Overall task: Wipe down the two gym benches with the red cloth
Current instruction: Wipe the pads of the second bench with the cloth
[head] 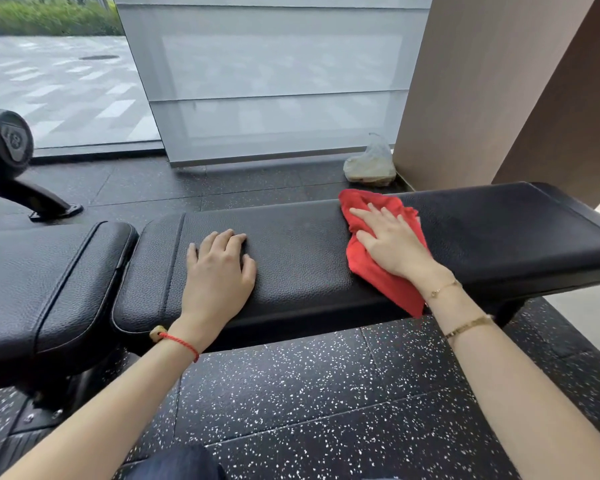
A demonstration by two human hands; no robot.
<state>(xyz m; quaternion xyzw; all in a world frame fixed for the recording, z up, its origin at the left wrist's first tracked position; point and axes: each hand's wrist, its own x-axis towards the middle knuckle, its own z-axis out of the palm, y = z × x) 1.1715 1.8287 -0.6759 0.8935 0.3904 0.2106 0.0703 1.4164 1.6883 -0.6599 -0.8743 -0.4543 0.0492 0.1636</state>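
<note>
While the right hand (392, 242) pressed the red cloth (378, 268) flat with spread fingers, the bench (309, 244) ran lengthwise either side of it; the left hand (219, 268), fingers curled, braced leftward, holding nothing.

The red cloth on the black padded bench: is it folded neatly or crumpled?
Crumpled. The red cloth lies bunched in uneven folds under the right hand, one corner hanging over the black padded bench's near edge.
</note>
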